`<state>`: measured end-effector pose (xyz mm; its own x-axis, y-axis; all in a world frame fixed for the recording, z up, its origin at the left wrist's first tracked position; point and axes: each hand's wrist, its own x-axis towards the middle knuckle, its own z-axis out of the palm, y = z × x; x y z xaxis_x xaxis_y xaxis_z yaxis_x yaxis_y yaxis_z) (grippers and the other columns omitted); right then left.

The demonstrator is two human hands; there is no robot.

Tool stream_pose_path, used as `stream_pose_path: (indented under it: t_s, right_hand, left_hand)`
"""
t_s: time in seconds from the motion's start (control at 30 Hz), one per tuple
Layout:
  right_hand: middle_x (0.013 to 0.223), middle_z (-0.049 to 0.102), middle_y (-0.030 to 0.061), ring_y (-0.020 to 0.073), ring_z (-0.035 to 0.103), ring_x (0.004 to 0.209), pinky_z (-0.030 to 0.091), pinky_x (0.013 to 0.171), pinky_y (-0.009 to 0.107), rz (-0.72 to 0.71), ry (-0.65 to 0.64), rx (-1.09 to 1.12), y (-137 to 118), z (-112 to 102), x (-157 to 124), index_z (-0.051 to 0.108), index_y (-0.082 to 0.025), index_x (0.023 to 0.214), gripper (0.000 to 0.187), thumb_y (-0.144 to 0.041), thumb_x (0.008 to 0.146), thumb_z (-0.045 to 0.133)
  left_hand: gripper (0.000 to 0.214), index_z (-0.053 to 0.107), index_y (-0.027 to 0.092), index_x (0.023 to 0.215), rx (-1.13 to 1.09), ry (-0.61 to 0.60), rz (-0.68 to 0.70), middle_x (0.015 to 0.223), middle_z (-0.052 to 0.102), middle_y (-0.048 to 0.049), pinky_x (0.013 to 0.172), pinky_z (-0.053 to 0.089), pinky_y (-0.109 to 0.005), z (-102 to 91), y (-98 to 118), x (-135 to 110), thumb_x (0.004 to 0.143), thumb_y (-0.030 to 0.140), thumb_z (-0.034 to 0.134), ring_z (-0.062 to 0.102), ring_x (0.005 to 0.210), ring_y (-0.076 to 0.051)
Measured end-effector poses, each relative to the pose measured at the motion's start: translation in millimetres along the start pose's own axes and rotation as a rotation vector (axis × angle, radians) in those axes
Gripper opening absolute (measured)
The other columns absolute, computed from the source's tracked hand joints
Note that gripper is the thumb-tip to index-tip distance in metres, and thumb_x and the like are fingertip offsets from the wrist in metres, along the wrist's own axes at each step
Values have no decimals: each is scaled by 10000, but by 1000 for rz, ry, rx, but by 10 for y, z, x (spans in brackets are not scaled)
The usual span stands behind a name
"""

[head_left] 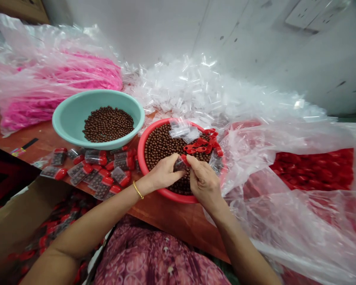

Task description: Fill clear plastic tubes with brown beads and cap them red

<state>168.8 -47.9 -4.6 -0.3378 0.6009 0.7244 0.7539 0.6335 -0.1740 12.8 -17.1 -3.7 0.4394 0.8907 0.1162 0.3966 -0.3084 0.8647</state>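
Both my hands meet over a red bowl (142, 158) full of small brown balls (161, 144). My left hand (164, 172) and my right hand (203, 180) are closed together on one small clear packet with a red cap (182, 162), held just above the balls. Loose red caps (203, 144) and a few empty clear packets (182, 131) lie on the balls at the bowl's far side. A gold bangle sits on my left wrist.
A teal bowl (68, 118) with more brown balls stands to the left. Several filled, red-capped packets (89, 168) lie in front of it. Clear packets are heaped behind (201, 87). Plastic bags hold pink pieces (62, 79) and red caps (314, 170). A cardboard box (20, 217) sits lower left.
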Motion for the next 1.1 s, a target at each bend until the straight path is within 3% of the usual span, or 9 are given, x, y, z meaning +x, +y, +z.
stream_pose_path:
  t_s: [0.23,0.33,0.43,0.53,0.67,0.77,0.9,1.0,1.1]
  right_hand:
    - [934,699,88,161,642,749,546,657,278,21,-20,80,2,48,-14,505,-193,1256,481,-9,816,447]
    - [882,707,56,160,664,754,546,670,279,82,-62,244,83,-6,67,603,-204,1092,331,-74,815,475]
    - [952,704,59,185,671,881,538,779,323,213,33,413,141,-18,189,641,-206,949,181,-237,865,484]
    - [936,694,63,172,662,857,535,748,313,419,111,549,128,77,330,641,-200,995,387,-413,943,322]
    - [1074,674,87,159,637,982,522,823,326,635,-58,709,78,262,462,569,-191,1183,638,-474,962,42]
    - [1274,589,89,162,544,1187,441,996,381,655,-130,724,60,344,475,461,-205,1328,612,-496,961,68]
    - [1397,485,93,173,443,1297,351,1087,401,614,-139,706,-11,353,443,431,-194,1364,607,-556,942,187]
    - [1300,573,86,168,513,1223,403,1041,376,587,-123,729,-76,292,435,525,-172,1277,626,-508,961,101]
    - [1093,677,65,171,602,1050,468,925,359,508,-168,619,15,171,440,629,-183,1129,656,-429,973,41]
  left_hand:
    - [148,440,191,712,119,34,-92,683,534,35,574,347,-246,-14,3,11,722,237,580,497,636,-126]
    - [115,493,187,744,166,12,-87,700,581,18,566,357,-245,-31,43,31,721,274,564,526,637,-136]
    - [130,554,185,773,284,-62,-40,706,624,-1,567,378,-251,-38,117,36,699,291,562,560,633,-154]
    - [144,593,187,760,410,-130,-10,693,650,-20,589,416,-265,-27,180,13,668,295,572,598,641,-183]
    - [209,624,174,807,527,-132,6,759,690,-73,634,470,-309,-6,202,-28,685,336,573,647,715,-243]
    - [259,631,160,877,587,-147,25,835,707,-107,665,493,-339,-6,190,-45,707,348,578,662,775,-274]
    - [277,634,142,908,644,-128,45,818,706,-123,650,490,-350,-6,155,-49,725,342,572,662,765,-286]
    - [231,636,147,838,667,-81,149,754,694,-109,623,471,-332,7,146,-89,716,337,590,650,715,-264]
    - [169,618,176,735,672,61,261,667,667,-64,625,454,-305,-45,152,-283,760,333,563,628,665,-211]
